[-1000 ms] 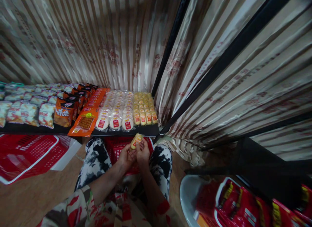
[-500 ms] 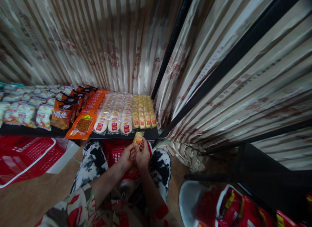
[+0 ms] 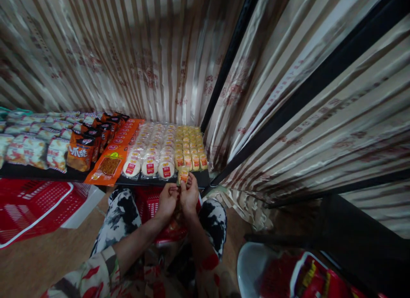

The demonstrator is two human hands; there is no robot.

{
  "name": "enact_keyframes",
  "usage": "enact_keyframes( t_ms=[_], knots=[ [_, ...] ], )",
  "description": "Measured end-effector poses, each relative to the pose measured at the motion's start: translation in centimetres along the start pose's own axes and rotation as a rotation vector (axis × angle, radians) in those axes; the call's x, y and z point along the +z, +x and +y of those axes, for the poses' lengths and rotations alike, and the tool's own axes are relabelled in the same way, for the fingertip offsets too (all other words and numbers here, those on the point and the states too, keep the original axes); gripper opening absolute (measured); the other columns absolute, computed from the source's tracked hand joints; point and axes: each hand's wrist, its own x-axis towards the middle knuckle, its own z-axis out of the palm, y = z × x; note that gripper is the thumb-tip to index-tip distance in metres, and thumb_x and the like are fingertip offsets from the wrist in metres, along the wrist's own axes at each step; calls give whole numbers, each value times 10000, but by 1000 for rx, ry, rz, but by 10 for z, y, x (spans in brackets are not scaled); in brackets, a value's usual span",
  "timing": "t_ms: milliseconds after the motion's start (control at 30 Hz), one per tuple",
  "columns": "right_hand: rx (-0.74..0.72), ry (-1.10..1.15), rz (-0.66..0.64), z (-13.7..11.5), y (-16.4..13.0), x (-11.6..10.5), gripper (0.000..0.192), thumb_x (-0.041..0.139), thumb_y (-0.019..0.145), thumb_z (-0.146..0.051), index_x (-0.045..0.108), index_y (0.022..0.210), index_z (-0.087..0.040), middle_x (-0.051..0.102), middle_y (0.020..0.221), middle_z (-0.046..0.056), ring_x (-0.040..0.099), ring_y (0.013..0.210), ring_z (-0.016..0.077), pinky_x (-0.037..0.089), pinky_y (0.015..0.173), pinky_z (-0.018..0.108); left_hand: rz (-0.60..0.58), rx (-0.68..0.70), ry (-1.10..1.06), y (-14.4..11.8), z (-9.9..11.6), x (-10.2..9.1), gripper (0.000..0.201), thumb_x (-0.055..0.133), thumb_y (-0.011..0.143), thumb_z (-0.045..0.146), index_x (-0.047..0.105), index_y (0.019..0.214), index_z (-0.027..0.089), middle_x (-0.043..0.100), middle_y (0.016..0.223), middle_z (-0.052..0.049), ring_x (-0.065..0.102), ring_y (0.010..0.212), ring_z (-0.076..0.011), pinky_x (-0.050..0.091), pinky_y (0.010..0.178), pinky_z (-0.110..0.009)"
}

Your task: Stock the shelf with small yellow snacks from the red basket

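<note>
A small yellow snack packet [image 3: 183, 175] with a red-and-white label stands tilted at the shelf's front edge, in front of the rows of matching yellow packets [image 3: 192, 146]. My right hand [image 3: 189, 196] pinches it from the lower right, thumb on its near face. At its lower left corner are the closed fingertips of my left hand [image 3: 167, 200]. Left of the yellow rows lie several rows of round white wrapped cakes [image 3: 150, 166]. Beneath my hands, a red basket [image 3: 150, 204] sits between my knees, its contents mostly hidden by my arms.
The black shelf [image 3: 105, 182] also carries a flat orange bag [image 3: 110, 165], brown-orange bags [image 3: 80, 152] and white snack bags [image 3: 57, 155]. Another red basket [image 3: 32, 204] stands at left. A pale stool [image 3: 248, 268] with red packages is at lower right. Striped curtains [image 3: 144, 54] and black poles [image 3: 229, 63] enclose the shelf.
Both hands have shifted slightly forward with the yellow packet, bringing it close against the front of the yellow rows. My left hand has moved a little apart from my right.
</note>
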Motion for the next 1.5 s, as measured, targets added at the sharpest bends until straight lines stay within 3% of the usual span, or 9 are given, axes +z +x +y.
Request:
enact_keyframes(
  t_ms=[100, 167, 300, 600, 1100, 1500],
  knots=[
    [-4, -20, -1, -2, 6, 4, 389, 519, 780, -282, 511, 1154, -177, 631, 1034, 83, 600, 905, 179, 467, 825, 325, -123, 364, 353, 2, 2, -7, 268, 542, 669, 1, 662, 776, 215, 636, 931, -46, 530, 1014, -223, 356, 1002, -368],
    [-9, -34, -4, -3, 9, 6, 368, 527, 781, -287, 510, 1131, -175, 634, 1015, 82, 600, 890, 180, 466, 822, 327, -217, 553, 620, 5, 3, -11, 329, 530, 672, 30, 666, 910, 214, 615, 1100, -74, 438, 1171, -275, 268, 1065, -437],
    [-38, -90, 5, -5, 13, 10, 298, 541, 778, -290, 522, 1058, -191, 620, 1015, 78, 585, 882, 184, 460, 822, 329, -259, 708, 984, 15, 2, -16, 429, 498, 714, 80, 602, 1117, 179, 505, 1322, -105, 253, 1333, -316, 181, 1089, -503],
    [-86, -183, 32, -2, 18, 19, 223, 484, 791, -263, 522, 1000, -195, 586, 965, 75, 547, 849, 188, 447, 799, 329, -324, 784, 1042, 39, -12, -22, 470, 501, 812, 193, 500, 1281, 214, 442, 1395, -74, 183, 1376, -300, 112, 1111, -484],
    [-131, -160, 50, 3, 25, 18, 209, 471, 803, -262, 533, 979, -167, 588, 942, 79, 543, 823, 172, 464, 775, 311, -348, 753, 1024, 45, -13, -12, 469, 507, 800, 164, 523, 1266, 220, 446, 1388, -57, 210, 1373, -290, 111, 1121, -487],
    [-168, -161, 26, 3, 25, 21, 179, 432, 830, -221, 496, 988, -169, 542, 976, 90, 552, 836, 169, 478, 784, 316, -384, 807, 1104, 58, -17, -19, 493, 478, 818, 136, 478, 1306, 206, 410, 1415, -71, 177, 1385, -277, 93, 1126, -472]
  ],
)
